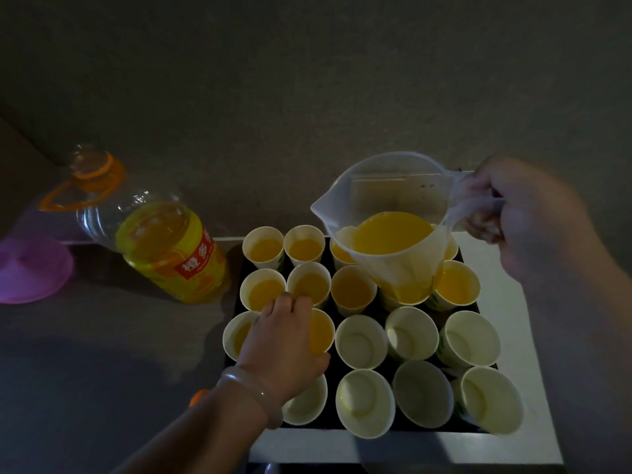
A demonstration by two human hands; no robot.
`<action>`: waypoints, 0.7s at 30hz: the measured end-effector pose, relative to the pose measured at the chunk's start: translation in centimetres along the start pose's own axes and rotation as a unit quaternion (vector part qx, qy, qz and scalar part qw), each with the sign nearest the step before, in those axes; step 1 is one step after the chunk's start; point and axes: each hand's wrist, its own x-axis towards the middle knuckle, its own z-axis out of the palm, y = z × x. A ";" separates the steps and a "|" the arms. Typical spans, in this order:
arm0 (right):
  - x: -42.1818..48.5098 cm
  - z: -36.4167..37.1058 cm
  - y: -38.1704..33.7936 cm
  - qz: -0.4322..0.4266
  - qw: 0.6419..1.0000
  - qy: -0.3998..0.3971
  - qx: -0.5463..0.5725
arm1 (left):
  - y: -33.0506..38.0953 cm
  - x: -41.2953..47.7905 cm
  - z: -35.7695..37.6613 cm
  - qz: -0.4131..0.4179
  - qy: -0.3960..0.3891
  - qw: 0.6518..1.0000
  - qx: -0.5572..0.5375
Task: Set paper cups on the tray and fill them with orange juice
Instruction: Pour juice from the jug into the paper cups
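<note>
On the worktop, a dark tray (236,285) holds rows of paper cups (360,342). The two far rows carry orange juice (352,290), and so do the two left cups of the third row. The rest of that row and the nearest row show bare white bottoms.

The right hand (513,213) has its grip closed round the handle of a clear plastic jug (386,186). The jug hangs above the far right cups with its spout pointing left, juice pooled in its lower part and nothing running from the spout.

The left hand (284,343), with a pale bracelet (253,395) on the wrist, reaches over the left of the tray. Its grip is curled round a filled cup (323,331) in the third row, thumb at the near rim.

Just left of the tray stands a large bottle (164,244) with a yellow label, about half full. A purple dish (30,268) lies at the far left.
</note>
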 end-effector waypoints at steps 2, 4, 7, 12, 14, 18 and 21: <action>0.1 0.2 -0.1 0.011 1.000 0.003 -0.006 | 0.1 0.2 0.0 -0.005 0.000 1.000 0.010; 0.2 0.3 -0.2 0.037 0.999 0.013 -0.027 | 0.1 0.2 0.0 -0.008 0.005 1.000 0.025; 0.1 0.4 -0.4 0.043 0.998 0.009 -0.038 | -0.3 0.1 0.0 -0.007 0.012 0.999 0.037; -0.1 0.4 -0.4 0.016 1.000 -0.021 -0.003 | -0.7 -0.1 0.1 -0.002 0.005 1.000 0.014; 0.1 0.4 -0.3 0.011 1.000 -0.021 -0.003 | -0.7 -0.2 0.0 -0.002 0.003 1.000 0.009; 0.3 0.6 -0.2 0.012 1.000 -0.016 -0.005 | -0.5 -0.4 -0.3 0.002 0.008 1.000 0.002; 0.4 0.4 -0.2 0.003 1.000 -0.017 -0.009 | 0.2 -0.6 -0.7 0.012 0.047 0.999 0.007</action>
